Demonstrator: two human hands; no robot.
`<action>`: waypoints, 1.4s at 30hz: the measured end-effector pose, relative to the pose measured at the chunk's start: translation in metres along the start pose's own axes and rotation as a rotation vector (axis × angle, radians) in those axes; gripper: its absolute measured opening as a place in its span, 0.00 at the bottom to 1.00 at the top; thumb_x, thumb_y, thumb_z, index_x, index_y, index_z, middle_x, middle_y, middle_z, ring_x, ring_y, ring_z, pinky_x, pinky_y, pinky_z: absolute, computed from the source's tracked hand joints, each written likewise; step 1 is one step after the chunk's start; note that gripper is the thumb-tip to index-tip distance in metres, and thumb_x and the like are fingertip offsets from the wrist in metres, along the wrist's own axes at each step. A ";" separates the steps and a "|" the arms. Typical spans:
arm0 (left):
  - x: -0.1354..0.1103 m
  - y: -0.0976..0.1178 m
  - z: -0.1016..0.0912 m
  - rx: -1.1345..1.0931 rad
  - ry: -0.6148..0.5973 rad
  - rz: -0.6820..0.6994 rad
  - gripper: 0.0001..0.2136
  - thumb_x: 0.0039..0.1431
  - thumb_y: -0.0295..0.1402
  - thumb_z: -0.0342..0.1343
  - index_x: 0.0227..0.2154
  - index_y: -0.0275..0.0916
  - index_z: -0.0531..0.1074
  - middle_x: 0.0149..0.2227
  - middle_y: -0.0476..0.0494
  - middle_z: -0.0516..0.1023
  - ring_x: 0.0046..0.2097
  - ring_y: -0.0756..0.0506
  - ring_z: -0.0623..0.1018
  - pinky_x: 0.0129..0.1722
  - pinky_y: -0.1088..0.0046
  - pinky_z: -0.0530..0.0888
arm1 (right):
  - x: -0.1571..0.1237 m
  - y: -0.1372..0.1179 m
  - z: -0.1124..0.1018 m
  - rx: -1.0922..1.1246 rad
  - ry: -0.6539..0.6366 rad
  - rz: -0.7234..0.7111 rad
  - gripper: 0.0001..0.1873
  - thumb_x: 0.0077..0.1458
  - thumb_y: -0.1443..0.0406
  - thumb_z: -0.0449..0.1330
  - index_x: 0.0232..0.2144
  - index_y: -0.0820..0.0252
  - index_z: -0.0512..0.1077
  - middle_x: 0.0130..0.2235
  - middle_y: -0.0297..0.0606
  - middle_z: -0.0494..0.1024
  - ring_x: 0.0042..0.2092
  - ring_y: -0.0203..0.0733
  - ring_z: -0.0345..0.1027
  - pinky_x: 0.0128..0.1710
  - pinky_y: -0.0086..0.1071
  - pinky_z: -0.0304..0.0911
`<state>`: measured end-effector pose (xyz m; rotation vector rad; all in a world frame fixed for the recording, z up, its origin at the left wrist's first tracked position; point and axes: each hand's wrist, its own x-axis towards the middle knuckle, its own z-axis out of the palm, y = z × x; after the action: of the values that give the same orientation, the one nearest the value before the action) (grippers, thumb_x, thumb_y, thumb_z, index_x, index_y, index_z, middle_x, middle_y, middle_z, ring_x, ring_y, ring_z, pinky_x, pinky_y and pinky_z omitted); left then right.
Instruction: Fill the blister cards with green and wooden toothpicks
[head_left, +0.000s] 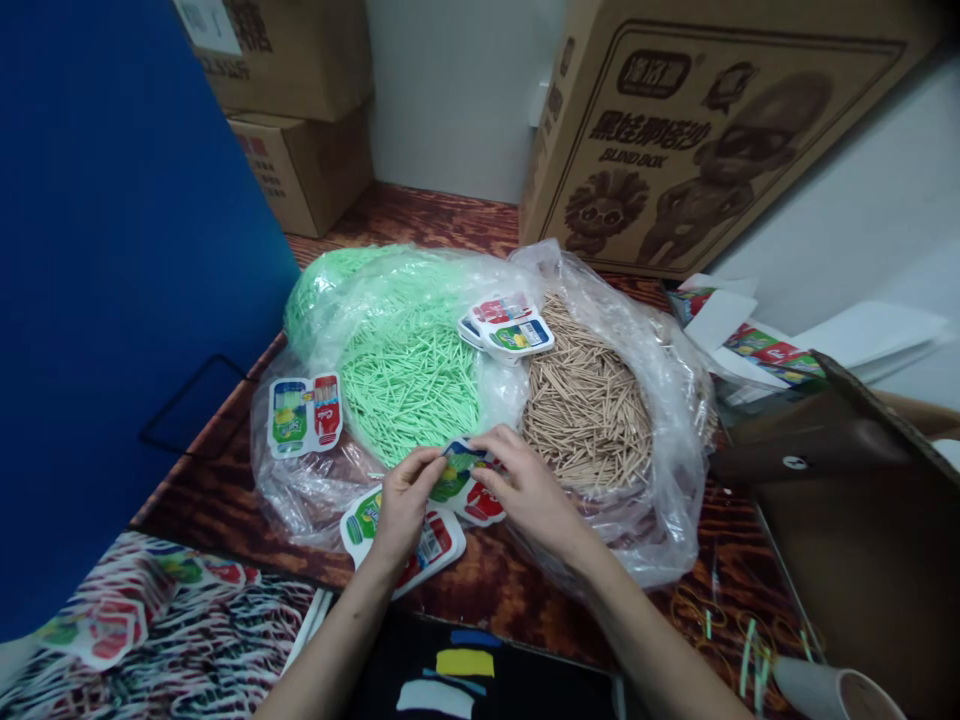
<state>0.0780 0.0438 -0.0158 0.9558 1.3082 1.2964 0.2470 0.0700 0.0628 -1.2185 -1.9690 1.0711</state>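
Note:
My left hand (405,505) and my right hand (532,490) pinch a printed card (484,503) with green Sprite and red Cola pictures between them. Just in front of them lies a stack of similar cards (439,545), partly covered by my left hand. Behind my hands, a clear plastic bag of short green sticks (409,380) lies open on the left. To its right is an open bag of short brown sticks (589,400). More cards (514,335) rest between the two heaps, and another card (305,413) lies on the plastic at the left.
A tall cardboard box (675,140) stands at the back right, with stacked cartons (292,160) at the back left. A blue panel (127,300) borders the left side. An open carton (855,530), rubber bands (701,610) and a paper cup (832,690) are at the right.

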 end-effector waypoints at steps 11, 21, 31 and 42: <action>-0.005 0.009 -0.007 -0.047 -0.170 -0.078 0.08 0.51 0.38 0.61 0.31 0.38 0.76 0.32 0.49 0.76 0.35 0.48 0.74 0.37 0.74 0.71 | -0.014 0.003 -0.001 -0.119 -0.017 -0.047 0.11 0.59 0.72 0.53 0.39 0.56 0.74 0.35 0.36 0.71 0.39 0.40 0.66 0.39 0.32 0.60; -0.001 0.023 -0.013 0.331 -0.629 -0.246 0.12 0.50 0.40 0.60 0.26 0.35 0.72 0.23 0.51 0.71 0.26 0.50 0.68 0.28 0.75 0.67 | -0.043 0.002 0.004 -0.177 0.113 0.049 0.06 0.58 0.70 0.55 0.39 0.58 0.70 0.37 0.37 0.73 0.39 0.40 0.67 0.40 0.33 0.61; -0.019 0.024 0.015 0.375 -0.457 -0.051 0.10 0.56 0.39 0.54 0.27 0.38 0.73 0.25 0.50 0.73 0.29 0.48 0.70 0.31 0.74 0.69 | -0.061 0.034 0.010 -0.289 0.354 0.043 0.19 0.60 0.58 0.56 0.19 0.59 0.62 0.24 0.32 0.65 0.29 0.37 0.60 0.30 0.30 0.53; -0.028 -0.003 0.032 0.380 -0.379 -0.065 0.08 0.52 0.36 0.58 0.28 0.35 0.76 0.26 0.50 0.74 0.29 0.49 0.70 0.31 0.75 0.67 | -0.071 0.057 -0.011 -0.044 0.227 0.104 0.16 0.63 0.61 0.52 0.23 0.60 0.67 0.25 0.32 0.68 0.30 0.36 0.63 0.31 0.29 0.57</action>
<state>0.1145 0.0223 -0.0122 1.3363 1.2908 0.7766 0.3103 0.0242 0.0147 -1.4132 -1.7813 0.8992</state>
